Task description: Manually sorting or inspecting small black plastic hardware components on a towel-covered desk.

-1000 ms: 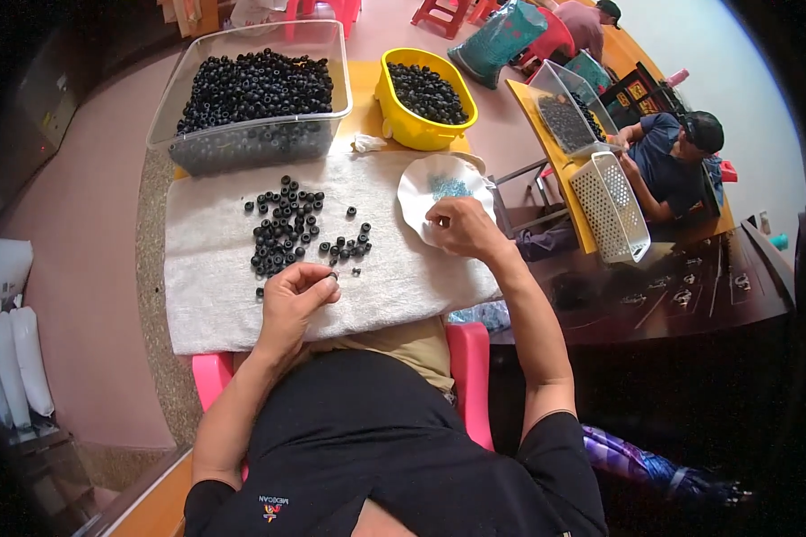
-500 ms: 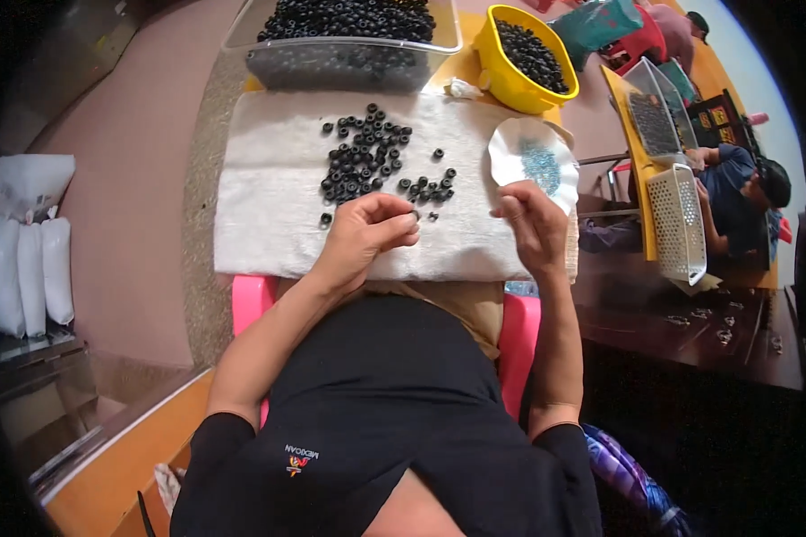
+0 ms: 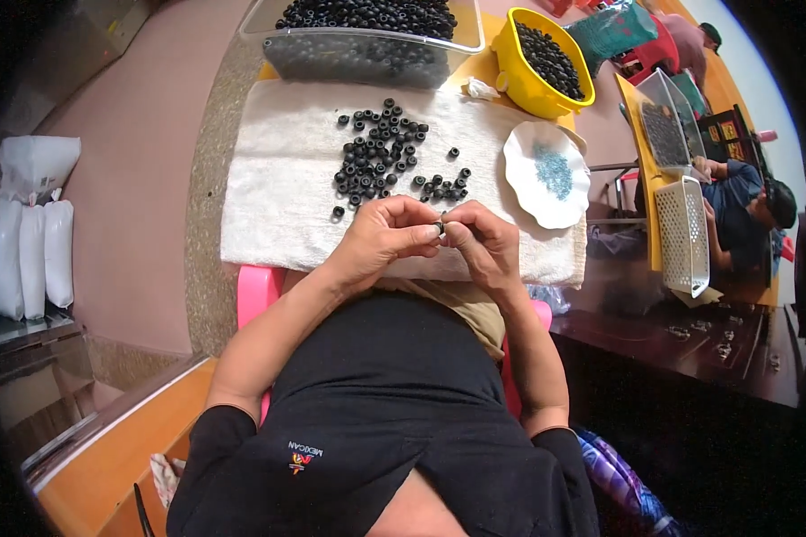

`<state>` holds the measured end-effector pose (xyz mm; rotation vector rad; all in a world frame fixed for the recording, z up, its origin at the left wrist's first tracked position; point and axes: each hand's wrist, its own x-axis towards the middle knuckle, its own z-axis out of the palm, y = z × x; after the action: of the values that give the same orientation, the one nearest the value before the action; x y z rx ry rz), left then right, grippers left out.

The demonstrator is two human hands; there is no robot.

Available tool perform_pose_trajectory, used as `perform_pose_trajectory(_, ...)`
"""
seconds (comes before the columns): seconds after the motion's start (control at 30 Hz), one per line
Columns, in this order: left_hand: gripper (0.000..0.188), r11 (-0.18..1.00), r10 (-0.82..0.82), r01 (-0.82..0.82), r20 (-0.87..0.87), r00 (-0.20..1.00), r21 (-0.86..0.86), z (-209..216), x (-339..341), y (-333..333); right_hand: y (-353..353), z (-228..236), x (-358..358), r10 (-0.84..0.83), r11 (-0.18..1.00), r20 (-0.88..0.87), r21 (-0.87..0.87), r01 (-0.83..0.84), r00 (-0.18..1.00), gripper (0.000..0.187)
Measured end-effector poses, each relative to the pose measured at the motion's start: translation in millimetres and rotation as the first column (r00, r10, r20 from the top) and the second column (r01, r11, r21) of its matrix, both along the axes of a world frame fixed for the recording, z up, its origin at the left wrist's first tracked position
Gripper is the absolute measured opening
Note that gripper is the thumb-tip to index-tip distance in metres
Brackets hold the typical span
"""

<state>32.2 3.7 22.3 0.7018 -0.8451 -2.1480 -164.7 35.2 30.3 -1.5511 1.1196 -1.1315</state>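
My left hand (image 3: 378, 240) pinches a small round black piece with a pale spot (image 3: 440, 227) between thumb and fingertips. Against it, the thumb and forefinger of my right hand (image 3: 487, 243) are pressed together; whatever they grip is too small to make out. Just beyond my hands, loose black pieces with holes (image 3: 381, 148) lie spread on a white towel (image 3: 273, 192), with a smaller cluster (image 3: 442, 188) to their right. On the towel's right side sits a white wavy-edged dish (image 3: 527, 204) holding tiny blue bits (image 3: 553, 172).
A clear plastic bin (image 3: 367, 58) full of black pieces stands at the back, beside a yellow tub (image 3: 515, 76) of the same. Crumpled white paper (image 3: 481, 89) lies between them. At the right, another person (image 3: 743, 210) sits by a white perforated basket (image 3: 681, 237).
My right hand has come left from beside the dish to meet my left hand at the black piece. The whole view has shifted slightly.
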Motion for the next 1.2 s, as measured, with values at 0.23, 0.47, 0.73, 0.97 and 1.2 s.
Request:
perform_pose_trajectory(0.23, 0.015, 0.997, -0.049, 0.046, -0.038, 0.998, -0.062, -5, -1, -1, 0, 3, -2, -0.007, 1.000, -0.058, 0.023, 0.008, 0.998, 0.008)
perform_pose_trajectory(0.47, 0.014, 0.998, -0.048, 0.048, -0.020, 0.999, -0.032, -7, -1, 0, 1, 12, -8, 0.057, 0.998, -0.165, 0.036, -0.052, 0.985, 0.009)
perform_pose_trajectory(0.73, 0.014, 1.000, -0.025, 0.025, 0.015, 1.000, 0.000, -6, -1, 0, 4, 4, 1, -0.031, 0.999, -0.042, 0.016, 0.032, 0.999, 0.009)
perform_pose_trajectory(0.97, 0.015, 1.000, -0.017, 0.017, -0.051, 0.999, 0.002, -7, -2, 0, 2, 0, 1, -0.024, 0.998, -0.088, -0.061, 0.018, 0.996, 0.008)
perform_pose_trajectory(1.2, 0.013, 0.999, -0.043, 0.045, -0.073, 0.996, 0.025, -6, -2, 0, 4, 3, 1, -0.017, 0.999, 0.046, 0.050, 0.015, 0.999, 0.007)
